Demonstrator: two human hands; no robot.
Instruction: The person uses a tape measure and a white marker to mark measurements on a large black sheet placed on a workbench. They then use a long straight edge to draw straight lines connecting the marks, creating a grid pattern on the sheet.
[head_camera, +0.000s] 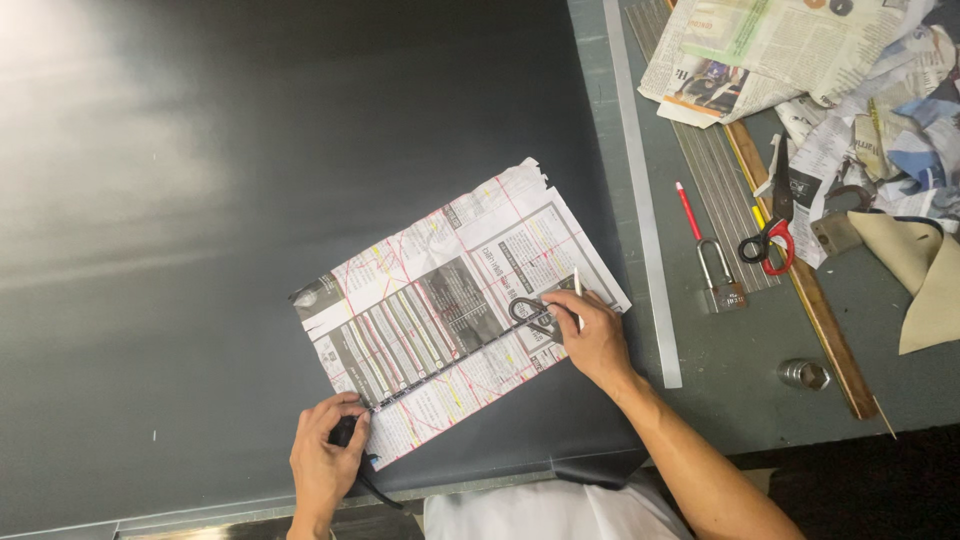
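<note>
Across most of the view, a wide dark sheet (250, 200) spread flat over the grey workbench (740, 400). Along the sheet's right edge, a long metal ruler (645, 210), running top to bottom. Farther right, a heap of crumpled newspapers (800, 50), a wooden stick (800, 280) lying slantwise, and a beige cloth piece (925, 270) at the bench's edge.

On the dark sheet, near its lower right, 1 newspaper page (450, 310) lying flat and tilted, with a thin dark strap (450, 360) stretched across it from lower left to upper right.

Left hand (325, 455) at the page's lower left corner, fingers curled tight around the strap's dark end. Right hand (595, 335) near the page's right edge, fingers bent down, pressing a dark metal loop (530, 312) onto the paper, with a thin white stick (577, 295) pinched upright between fingertips.

Smaller, on the bench: red-handled scissors (770, 235), a padlock (720, 280), a red pen (688, 210), a hex nut (803, 374).
</note>
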